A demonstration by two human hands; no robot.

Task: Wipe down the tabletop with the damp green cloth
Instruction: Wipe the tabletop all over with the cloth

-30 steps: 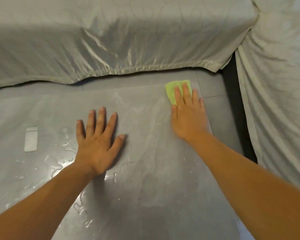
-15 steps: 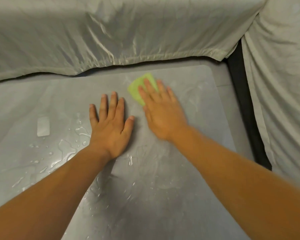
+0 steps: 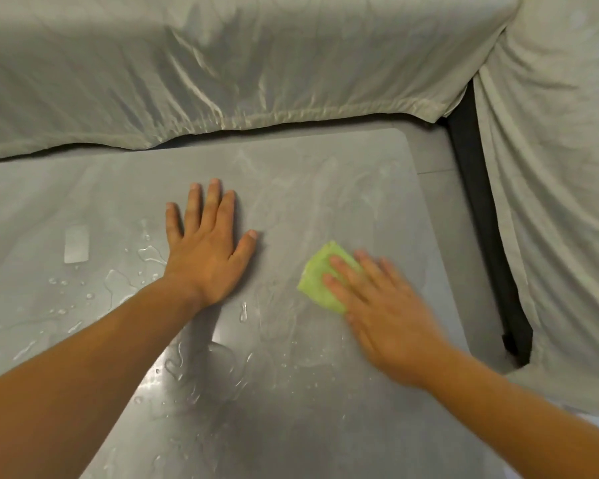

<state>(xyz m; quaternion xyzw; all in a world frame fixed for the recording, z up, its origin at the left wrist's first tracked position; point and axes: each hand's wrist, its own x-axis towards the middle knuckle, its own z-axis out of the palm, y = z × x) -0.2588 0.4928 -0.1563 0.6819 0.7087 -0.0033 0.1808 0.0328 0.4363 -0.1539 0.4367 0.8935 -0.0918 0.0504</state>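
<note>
Grey table (image 3: 325, 409), rounded far corner, wet all over: droplets (image 3: 118, 285) and puddles pooled at the left, smeared streaks toward the right. Left hand (image 3: 208, 257) flat on it, green cloth (image 3: 317, 281) pressed down under the right hand (image 3: 384, 312).

Right hand (image 3: 384, 312) flat, fingers extended, pressing green cloth (image 3: 320, 281) onto grey tabletop (image 3: 325, 426); left hand (image 3: 210, 252) palm-down left of cloth, water droplets (image 3: 146, 254) just beyond it, further from cloth.

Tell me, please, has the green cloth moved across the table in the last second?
Yes. The green cloth slid from the tabletop's far right corner back toward the person.
</note>
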